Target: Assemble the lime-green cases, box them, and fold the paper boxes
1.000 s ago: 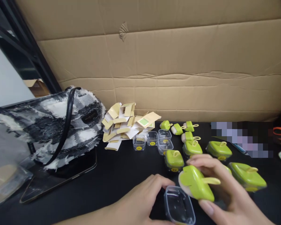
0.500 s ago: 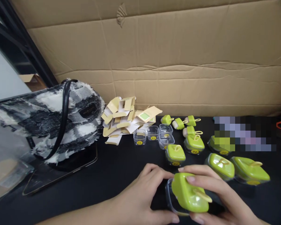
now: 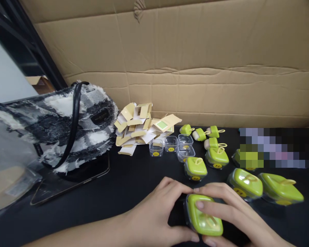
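Note:
Low in the head view, a green lid (image 3: 213, 223) with a yellow loop sits over a clear square container (image 3: 187, 214). My left hand (image 3: 167, 209) curves round the container's left side, thumb at the near edge and fingers at the far edge. From the right, my right hand (image 3: 231, 209) grips the lid, one finger resting on its top and the thumb near its front edge. Just beyond my hands stands a lidded container (image 3: 195, 168) with a yellow H label. To the right are more lidded containers (image 3: 247, 183), the outermost one (image 3: 282, 188) tilted in view.
Several open clear containers (image 3: 156, 148) stand behind, beside a pile of flattened cartons (image 3: 136, 127). Loose green lids with inner parts (image 3: 199, 133) lie at the back. A shaggy black-and-white bag (image 3: 90, 120) and a dark tray (image 3: 72, 187) occupy the left. Cardboard (image 3: 195, 68) walls the back.
The green lid has gone from tilted and offset to lying flatter over the clear container. My right hand has moved slightly left with it, and the view has shifted a little.

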Tool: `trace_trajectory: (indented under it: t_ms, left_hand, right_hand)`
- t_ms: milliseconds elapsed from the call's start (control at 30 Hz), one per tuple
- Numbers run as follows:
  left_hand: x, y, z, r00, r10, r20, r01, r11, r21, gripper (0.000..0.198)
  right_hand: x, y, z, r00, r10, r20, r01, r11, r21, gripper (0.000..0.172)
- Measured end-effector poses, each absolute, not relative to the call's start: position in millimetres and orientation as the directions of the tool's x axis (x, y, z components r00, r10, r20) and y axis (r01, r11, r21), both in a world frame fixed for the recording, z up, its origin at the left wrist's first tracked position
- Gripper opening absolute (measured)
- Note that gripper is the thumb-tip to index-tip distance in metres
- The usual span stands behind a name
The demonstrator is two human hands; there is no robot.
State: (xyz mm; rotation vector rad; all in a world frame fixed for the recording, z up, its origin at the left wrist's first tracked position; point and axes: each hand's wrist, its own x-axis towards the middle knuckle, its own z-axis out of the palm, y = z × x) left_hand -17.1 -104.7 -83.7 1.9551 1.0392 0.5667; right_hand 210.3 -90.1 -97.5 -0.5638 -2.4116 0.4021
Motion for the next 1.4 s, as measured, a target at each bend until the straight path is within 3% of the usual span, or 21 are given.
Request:
trace_trajectory:
  t_ms: [333,700,967,1133,1200,1267,1333,1400]
  left_hand:
    - [-18,-105,-86,0.571,0.821,0.000,0.427,-0.296,0.854,0.051]
    - [-17,-105,-83,0.561,0.828,-0.006,0.459,-0.305,0.835,0.044]
    - [-17,-106,-82,0.557,0.830,-0.012,0.490,-0.318,0.811,0.048]
    - [-33,-96,-83,0.509,0.847,0.155,0.458,-0.419,0.784,0.088]
    - [-44,-85,-81,0.374,0.872,0.315,0.535,-0.481,0.695,0.074]
    - [-55,-71,-78,0.278,0.847,0.454,0.739,-0.490,0.462,0.049]
    - [-65,-59,-77,0.270,0.812,0.517,0.895,-0.410,0.177,0.038]
    - [-71,-50,-77,0.268,0.811,0.519,0.935,-0.350,0.064,0.032]
  right_hand:
    - [206,-85,-91,-0.722,0.429,0.543,0.276,0.898,-0.343,0.045]
    - [200,-86,-92,-0.714,0.510,0.480,0.270,0.833,-0.484,0.039]
    - [199,-86,-92,-0.699,0.548,0.460,0.344,0.821,-0.455,0.049]
    - [199,-91,-90,-0.686,0.602,0.409,0.427,0.788,-0.444,0.040]
    - [200,-95,-89,-0.679,0.626,0.383,0.448,0.767,-0.460,0.036]
    - [201,-98,-86,-0.665,0.644,0.378,0.470,0.754,-0.458,0.033]
    - [203,-98,-83,-0.641,0.665,0.382,0.508,0.741,-0.439,0.032]
    - [205,-93,-79,-0.622,0.678,0.392,0.546,0.734,-0.404,0.029]
